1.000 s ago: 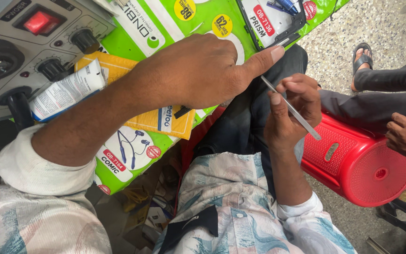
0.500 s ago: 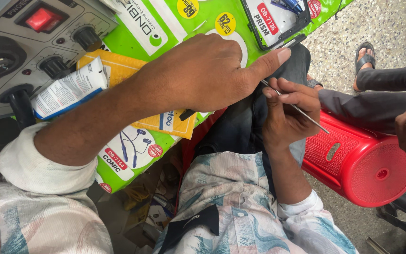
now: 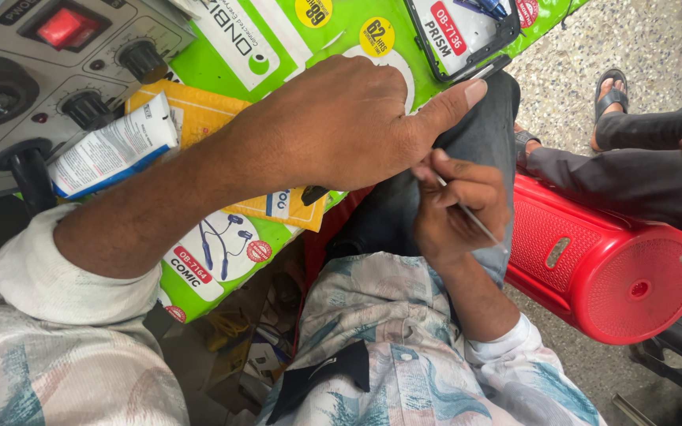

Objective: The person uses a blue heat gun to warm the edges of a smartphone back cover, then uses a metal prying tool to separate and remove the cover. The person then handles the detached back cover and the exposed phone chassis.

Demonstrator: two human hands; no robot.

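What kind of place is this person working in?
Probably a small electronics repair stall. A grey bench unit with knobs and a red switch sits at upper left, green earphone packets cover the work surface, and the right hand holds a thin metal tool. A red plastic stool stands on the stone floor.

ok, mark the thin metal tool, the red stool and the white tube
thin metal tool (image 3: 475,223), head view: on the shaft past the right hand (image 3: 455,209).
red stool (image 3: 593,260), head view: on its ribbed side wall.
white tube (image 3: 112,154), head view: on the tube's body.
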